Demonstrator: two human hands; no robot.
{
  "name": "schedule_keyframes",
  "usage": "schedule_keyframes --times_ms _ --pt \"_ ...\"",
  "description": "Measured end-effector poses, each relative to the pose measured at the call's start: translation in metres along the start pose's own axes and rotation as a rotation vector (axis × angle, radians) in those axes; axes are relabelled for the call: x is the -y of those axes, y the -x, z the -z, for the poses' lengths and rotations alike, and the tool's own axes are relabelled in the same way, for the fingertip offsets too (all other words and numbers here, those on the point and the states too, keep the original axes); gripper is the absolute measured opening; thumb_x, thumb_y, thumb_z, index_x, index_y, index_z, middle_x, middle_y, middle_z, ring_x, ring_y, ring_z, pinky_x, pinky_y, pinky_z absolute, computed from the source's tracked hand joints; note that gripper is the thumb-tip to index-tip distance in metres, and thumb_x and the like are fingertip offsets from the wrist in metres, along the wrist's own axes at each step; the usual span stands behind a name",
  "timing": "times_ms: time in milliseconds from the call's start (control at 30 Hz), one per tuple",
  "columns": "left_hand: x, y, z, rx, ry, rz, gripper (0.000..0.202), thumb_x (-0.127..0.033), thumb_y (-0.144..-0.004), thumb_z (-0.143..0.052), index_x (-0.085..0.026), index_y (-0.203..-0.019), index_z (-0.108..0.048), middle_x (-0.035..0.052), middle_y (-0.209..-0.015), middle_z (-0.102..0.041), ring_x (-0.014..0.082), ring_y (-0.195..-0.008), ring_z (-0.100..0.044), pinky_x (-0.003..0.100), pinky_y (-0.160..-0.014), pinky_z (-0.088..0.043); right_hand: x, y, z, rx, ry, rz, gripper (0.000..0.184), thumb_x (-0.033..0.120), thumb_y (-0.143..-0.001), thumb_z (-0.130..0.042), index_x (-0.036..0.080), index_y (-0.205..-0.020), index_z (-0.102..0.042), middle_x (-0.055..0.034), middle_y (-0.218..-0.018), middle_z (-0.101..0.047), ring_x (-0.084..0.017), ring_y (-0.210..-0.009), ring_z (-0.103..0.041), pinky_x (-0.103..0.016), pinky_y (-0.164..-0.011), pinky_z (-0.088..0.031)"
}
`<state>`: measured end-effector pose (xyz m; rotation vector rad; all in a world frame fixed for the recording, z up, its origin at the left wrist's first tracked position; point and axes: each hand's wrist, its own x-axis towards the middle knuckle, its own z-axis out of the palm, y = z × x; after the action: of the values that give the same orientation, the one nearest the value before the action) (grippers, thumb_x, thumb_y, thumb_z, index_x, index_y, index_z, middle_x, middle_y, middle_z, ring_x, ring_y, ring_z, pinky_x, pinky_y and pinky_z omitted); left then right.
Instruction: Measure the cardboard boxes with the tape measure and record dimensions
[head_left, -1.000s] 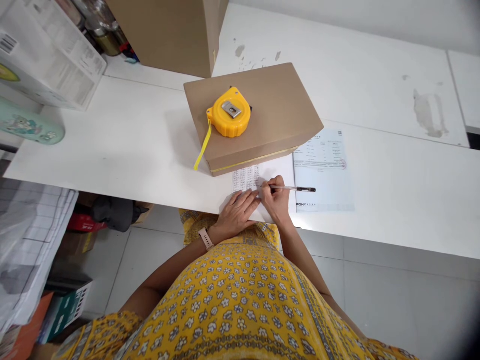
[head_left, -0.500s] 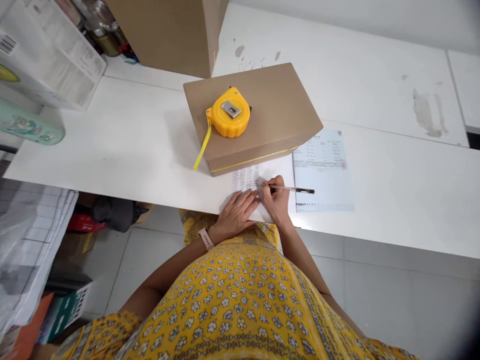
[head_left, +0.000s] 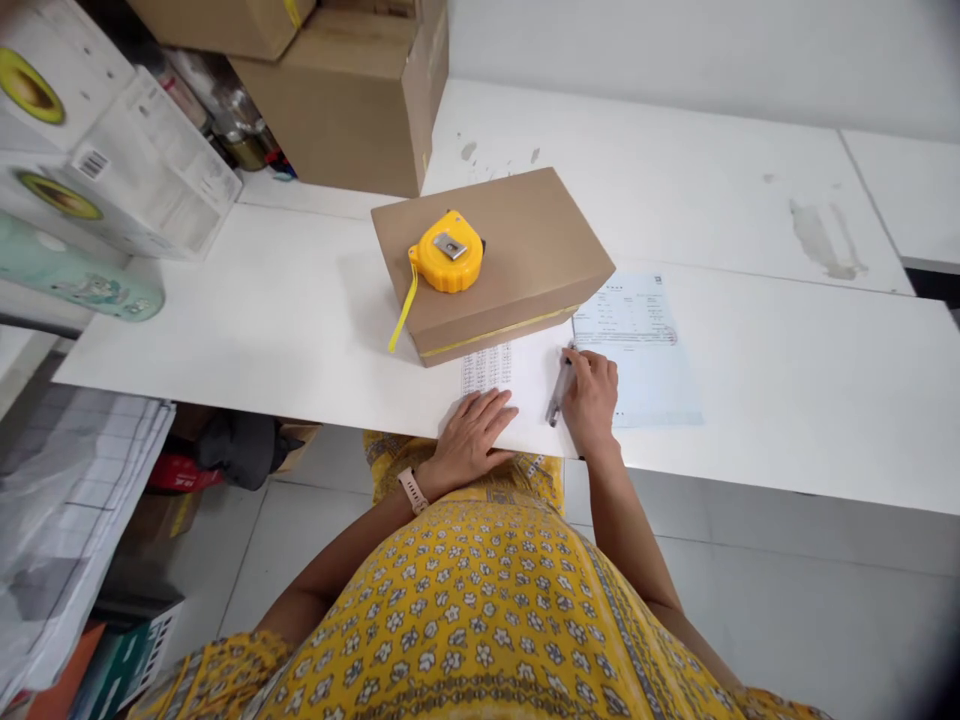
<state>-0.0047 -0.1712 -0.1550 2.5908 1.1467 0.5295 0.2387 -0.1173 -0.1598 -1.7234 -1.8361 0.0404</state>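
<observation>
The slim pen with a clear and dark body (head_left: 559, 388) is at the near part of the table, over the white sheet of paper with rows of small dark marks (head_left: 534, 375). Its outline is blurred, and it lies lengthwise beside the right hand (head_left: 592, 395). The fingers of this hand are curled, and the thumb and forefinger come together at the far end of the pen. Whether they grip it firmly or only touch it, I cannot tell. The left hand (head_left: 475, 432) is flat and open, holding nothing; its spread fingers rest upon the lower part of the sheet, as if to keep it steady. On this wrist there is a pale pink watch band (head_left: 412, 490).

I judge that the step in hand is writing on the sheet, perhaps at a pause, because the pen is not set as for a stroke. More writing would call for turning the pen into a proper hold; putting it away would call only for loosening the fingers.

Just beyond, a closed brown cardboard box (head_left: 517, 250) covers the far part of the sheet, and on its top rests a yellow plastic tape measure (head_left: 448, 252). To the right, a pale blue printed page (head_left: 654, 380) lies partly under the hand. All these are on the white table (head_left: 300, 320). Farther back stands a larger brown carton (head_left: 337, 120).
</observation>
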Motion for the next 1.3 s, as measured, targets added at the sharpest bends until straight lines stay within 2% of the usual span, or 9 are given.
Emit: schedule_keyframes --times_ms 167,300,433,533,933,1067,1167,1233,1300 --pt "-0.006 -0.018 0.062 -0.464 0.089 0.011 0.039 -0.038 -0.1 -0.059 -0.022 -0.136 -0.054 0.0117 -0.137 -0.067 0.0253 -0.134 -0.059 0.048 -0.11 -0.052 -0.007 0.003 -0.009 -0.042 0.0 0.021 0.063 -0.001 -0.085 -0.036 0.021 -0.139 -0.059 -0.0154 -0.115 -0.066 -0.031 -0.103 -0.055 -0.048 -0.092 -0.048" --pt "0.018 -0.057 0.119 -0.692 -0.109 0.211 0.043 -0.04 -0.099 -0.061 -0.025 -0.138 -0.051 0.0121 -0.145 -0.061 0.0302 -0.141 -0.051 0.056 -0.118 -0.041 -0.009 0.003 -0.014 -0.094 0.006 0.038 0.054 0.002 -0.086 -0.038 0.018 -0.133 -0.061 -0.0154 -0.111 -0.068 -0.031 -0.1 -0.055 -0.046 -0.09 -0.049" --pt "0.053 -0.093 0.142 -0.599 -0.186 0.417 0.081 -0.063 -0.086 -0.07 -0.018 -0.149 -0.044 0.021 -0.156 -0.047 0.0417 -0.148 -0.039 0.063 -0.12 -0.033 -0.01 0.003 -0.017 -0.113 -0.016 0.059 0.042 0.007 -0.091 -0.042 0.019 -0.124 -0.065 -0.015 -0.11 -0.067 -0.03 -0.099 -0.055 -0.045 -0.089 -0.049" --pt "0.07 -0.104 0.145 -0.509 -0.136 0.466 0.079 -0.062 -0.087 -0.068 -0.023 -0.151 -0.043 0.0169 -0.152 -0.054 0.0407 -0.142 -0.048 0.06 -0.112 -0.045 -0.01 0.002 -0.019 -0.131 -0.042 0.066 0.037 0.009 -0.092 -0.044 0.02 -0.119 -0.067 -0.0146 -0.109 -0.068 -0.03 -0.098 -0.055 -0.046 -0.087 -0.05" --pt "0.111 -0.114 0.171 -0.288 0.035 0.214 0.07 -0.06 -0.085 -0.069 -0.026 -0.143 -0.053 0.0104 -0.143 -0.063 0.0311 -0.128 -0.062 0.047 -0.106 -0.051 -0.013 -0.003 -0.027 -0.17 -0.094 0.0 0.032 0.01 -0.094 -0.045 0.02 -0.111 -0.068 -0.0127 -0.106 -0.07 -0.028 -0.094 -0.058 -0.043 -0.084 -0.051" --pt "0.102 -0.116 0.165 -0.449 0.022 0.199 0.067 -0.057 -0.078 -0.074 -0.021 -0.132 -0.059 0.0129 -0.131 -0.069 0.0319 -0.12 -0.065 0.051 -0.109 -0.048 -0.009 -0.004 -0.02 -0.209 -0.156 -0.035 0.031 0.01 -0.093 -0.045 0.02 -0.111 -0.069 -0.013 -0.103 -0.071 -0.028 -0.094 -0.061 -0.044 -0.083 -0.053" --pt "0.081 -0.11 0.161 -0.531 0.085 0.167 0.065 -0.059 -0.076 -0.073 -0.021 -0.127 -0.061 0.0134 -0.126 -0.069 0.0333 -0.119 -0.065 0.054 -0.109 -0.048 0.005 -0.004 -0.001 -0.437 -0.274 -0.124 0.026 0.017 -0.097 -0.047 0.019 -0.111 -0.069 -0.014 -0.103 -0.071 -0.028 -0.096 -0.064 -0.042 -0.08 -0.055" --pt "0.064 -0.104 0.158 -0.47 0.325 0.131 0.064 -0.063 -0.081 -0.067 -0.022 -0.13 -0.059 0.0134 -0.125 -0.069 0.0312 -0.114 -0.068 0.048 -0.098 -0.056 0.023 -0.006 0.02 -0.551 -0.407 -0.187 0.023 0.025 -0.1 -0.049 0.021 -0.11 -0.069 -0.0129 -0.101 -0.071 -0.026 -0.093 -0.066 -0.04 -0.078 -0.056" --pt "0.046 -0.1 0.153 -0.342 0.618 0.094 0.067 -0.067 -0.085 -0.062 -0.022 -0.134 -0.054 0.0123 -0.117 -0.07 0.0272 -0.101 -0.071 0.039 -0.083 -0.06 0.045 -0.011 0.044 -0.479 -0.623 -0.232 0.023 0.034 -0.101 -0.052 0.023 -0.11 -0.071 -0.0102 -0.1 -0.072 -0.024 -0.089 -0.067 -0.039 -0.076 -0.056"
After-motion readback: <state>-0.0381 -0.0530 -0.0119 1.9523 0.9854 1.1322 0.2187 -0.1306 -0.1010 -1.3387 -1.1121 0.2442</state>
